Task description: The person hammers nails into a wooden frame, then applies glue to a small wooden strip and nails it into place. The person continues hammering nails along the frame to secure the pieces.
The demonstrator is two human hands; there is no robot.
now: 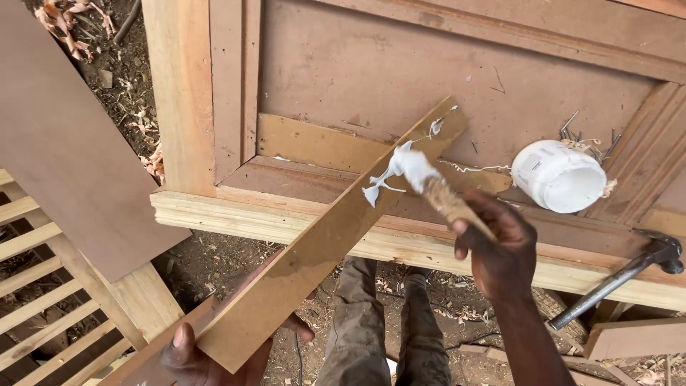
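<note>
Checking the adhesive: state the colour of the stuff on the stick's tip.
White glue, clearest in the head view.

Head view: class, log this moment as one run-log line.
left hand: holds wooden strip | right hand: holds glue stick, white glue on strip | glue tub, hammer on door panel

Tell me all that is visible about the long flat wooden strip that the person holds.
The wooden strip is long, flat and light brown, like thin board. It lies slanted, its far end over the door panel. The left hand grips its near end from below. White glue sits in blobs and threads near the far end, where the stick in the right hand touches it.
</note>
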